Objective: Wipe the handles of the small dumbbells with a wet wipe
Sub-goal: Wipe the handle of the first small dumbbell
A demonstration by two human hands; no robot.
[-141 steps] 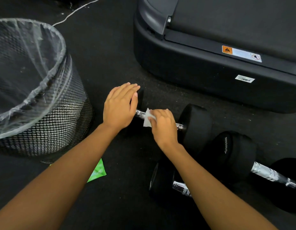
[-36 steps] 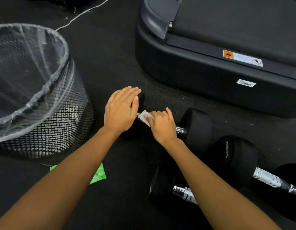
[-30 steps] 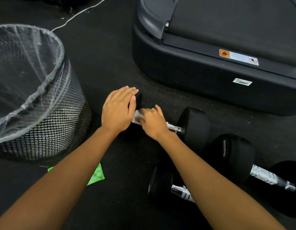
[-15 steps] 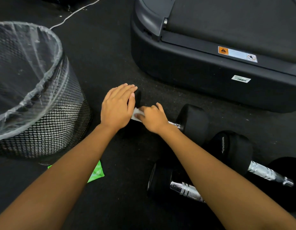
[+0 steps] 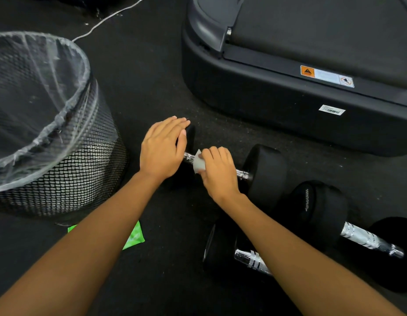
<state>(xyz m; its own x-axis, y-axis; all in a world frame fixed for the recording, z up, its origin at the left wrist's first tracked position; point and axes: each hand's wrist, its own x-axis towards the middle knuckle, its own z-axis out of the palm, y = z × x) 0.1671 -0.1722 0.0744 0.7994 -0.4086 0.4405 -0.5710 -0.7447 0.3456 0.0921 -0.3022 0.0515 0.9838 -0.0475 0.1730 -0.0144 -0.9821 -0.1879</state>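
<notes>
A black dumbbell [image 5: 265, 172] with a chrome handle lies on the dark floor in front of me. My left hand [image 5: 162, 148] rests flat with straight fingers on its left weight. My right hand [image 5: 218, 172] is curled round the handle and holds a white wet wipe [image 5: 199, 164] against it, near the handle's left end. Two more black dumbbells lie to the right: one [image 5: 321, 213] at the far right with its chrome handle showing, and one [image 5: 220, 249] nearer me, partly hidden under my right forearm.
A black mesh waste bin [image 5: 68, 176] with a clear liner stands at the left. A green wipe packet [image 5: 133, 236] lies on the floor under my left forearm. A treadmill base [image 5: 289, 103] fills the upper right. A white cable [image 5: 106, 19] runs along the floor at the top.
My right hand has slid the wipe to the right along the handle, away from the left weight. A short stretch of chrome now shows beside my left hand, which has stayed on the weight.
</notes>
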